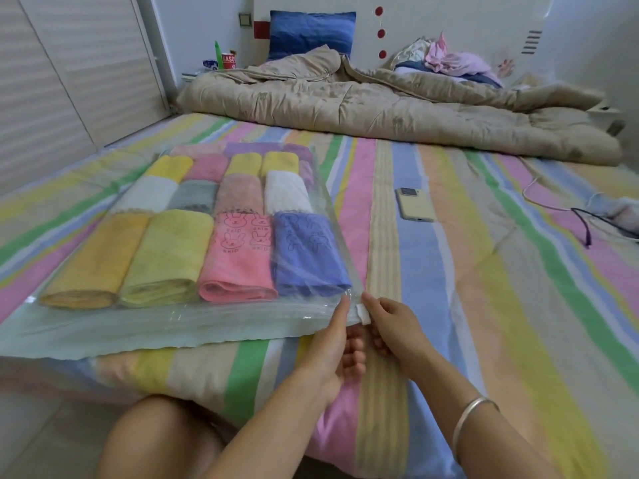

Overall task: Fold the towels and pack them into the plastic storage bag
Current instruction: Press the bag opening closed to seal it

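A clear plastic storage bag (173, 326) lies flat on the striped bed, filled with several folded towels in rows. The near row holds an orange towel (90, 261), a yellow-green towel (166, 257), a pink rabbit-print towel (238, 257) and a blue towel (311, 254). My left hand (335, 344) pinches the bag's near right corner at the seal strip, thumb on top. My right hand (390, 326) pinches a small white slider clip (363, 312) on that same corner.
A phone (413, 203) lies on the bed to the right of the bag. A beige quilt (380, 108) is bunched across the far side, with a clothes pile and a blue pillow behind. Cables lie at the right edge. My knee shows below the bed's edge.
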Action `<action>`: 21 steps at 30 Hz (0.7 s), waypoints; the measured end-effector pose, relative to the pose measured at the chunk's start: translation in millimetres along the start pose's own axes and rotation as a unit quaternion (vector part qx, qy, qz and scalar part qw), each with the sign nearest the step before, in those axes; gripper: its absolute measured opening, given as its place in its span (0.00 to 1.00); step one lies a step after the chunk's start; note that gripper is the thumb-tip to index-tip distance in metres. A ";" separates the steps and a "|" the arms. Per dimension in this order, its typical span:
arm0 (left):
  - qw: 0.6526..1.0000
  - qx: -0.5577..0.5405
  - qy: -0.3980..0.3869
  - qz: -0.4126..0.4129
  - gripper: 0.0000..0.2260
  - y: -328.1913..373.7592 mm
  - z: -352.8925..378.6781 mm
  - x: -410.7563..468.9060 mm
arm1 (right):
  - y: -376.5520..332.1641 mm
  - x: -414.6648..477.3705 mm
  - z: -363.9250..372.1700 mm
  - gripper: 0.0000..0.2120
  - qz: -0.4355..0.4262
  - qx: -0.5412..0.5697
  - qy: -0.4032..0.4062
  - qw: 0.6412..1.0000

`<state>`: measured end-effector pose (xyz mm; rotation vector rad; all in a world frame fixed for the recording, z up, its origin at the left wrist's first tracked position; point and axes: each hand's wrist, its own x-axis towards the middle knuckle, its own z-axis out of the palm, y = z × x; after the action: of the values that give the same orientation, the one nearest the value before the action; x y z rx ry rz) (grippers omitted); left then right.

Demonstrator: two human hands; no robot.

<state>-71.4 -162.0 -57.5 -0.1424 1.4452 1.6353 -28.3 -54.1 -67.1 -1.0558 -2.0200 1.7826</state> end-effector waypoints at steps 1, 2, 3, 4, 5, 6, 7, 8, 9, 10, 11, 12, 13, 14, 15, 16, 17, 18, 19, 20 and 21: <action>1.000 -0.002 0.001 0.010 0.22 0.6 4.0 3.7 | -0.7 -2.8 -1.0 0.19 0.003 0.013 -0.019 1.000; 1.000 0.008 0.004 0.028 0.21 0.9 7.2 5.7 | -0.9 -4.4 -2.0 0.19 0.004 0.023 -0.038 0.999; 0.999 0.019 0.010 0.048 0.20 0.3 10.6 7.2 | -1.8 -6.2 -2.7 0.19 0.002 0.028 -0.052 0.998; 0.997 0.031 0.016 0.068 0.18 -1.4 13.2 9.8 | -2.2 -7.0 -3.2 0.20 -0.001 0.028 -0.060 0.998; 0.995 0.039 0.020 0.085 0.17 -3.0 15.5 11.9 | -2.3 -8.0 -3.3 0.19 -0.004 0.030 -0.063 0.998; 0.994 0.048 0.022 0.100 0.17 -4.4 17.7 13.2 | -1.3 -7.9 -3.4 0.19 -0.004 0.033 -0.065 0.997; 0.992 0.058 0.024 0.110 0.16 -5.3 19.6 14.0 | -0.9 -8.1 -3.2 0.19 -0.002 0.040 -0.068 0.997; 0.990 0.068 0.026 0.117 0.17 -5.5 20.8 15.0 | 0.4 -7.0 -3.0 0.19 -0.002 0.048 -0.073 0.996; 0.990 0.073 0.024 0.121 0.17 -5.8 21.2 16.6 | 1.5 -4.9 -2.9 0.19 -0.003 0.052 -0.077 0.996; 0.990 0.072 0.020 0.121 0.18 -6.0 20.9 17.5 | 3.4 -2.5 -2.9 0.19 -0.001 0.054 -0.080 0.995; 0.991 0.066 0.015 0.118 0.18 -6.1 20.6 18.4 | 4.1 -1.3 -2.7 0.19 0.003 0.059 -0.081 0.995; 0.992 0.058 0.013 0.115 0.19 -6.3 20.3 19.5 | 4.9 0.1 -2.3 0.19 0.006 0.063 -0.081 0.995; 0.992 0.053 0.014 0.111 0.20 -6.4 20.1 20.7 | 5.2 0.7 -1.2 0.19 0.008 0.067 -0.079 0.995; 0.993 0.051 0.017 0.110 0.20 -6.5 20.1 21.8 | 5.4 0.7 0.2 0.19 0.009 0.071 -0.076 0.995; 0.993 0.051 0.019 0.109 0.21 -6.4 20.4 22.1 | 5.9 0.3 1.2 0.19 0.009 0.077 -0.074 0.994; 0.993 0.051 0.022 0.109 0.21 -6.3 20.8 22.2 | 5.4 -0.6 2.4 0.19 0.009 0.085 -0.072 0.994; 0.993 0.049 0.024 0.108 0.21 -6.1 21.1 22.1 | 4.6 -1.6 3.1 0.19 0.011 0.094 -0.071 0.993; 0.993 0.047 0.025 0.108 0.21 -5.3 21.1 22.4 | 4.2 -1.9 3.1 0.19 0.013 0.101 -0.072 0.992; 0.993 0.048 0.025 0.108 0.20 -4.4 21.1 21.9 | 3.5 -2.8 2.7 0.19 0.012 0.105 -0.072 0.992; 0.992 0.049 0.024 0.110 0.20 -3.4 20.3 21.8 | 2.6 -3.1 1.7 0.18 0.008 0.105 -0.073 0.992; 0.992 0.046 0.021 0.113 0.19 -1.5 19.1 21.1 | 1.5 -3.0 0.9 0.18 0.001 0.101 -0.073 0.992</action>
<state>-73.7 -134.8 -65.8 0.0399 1.6135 1.7512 -26.3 -56.8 -67.9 -0.8909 -1.8661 2.0677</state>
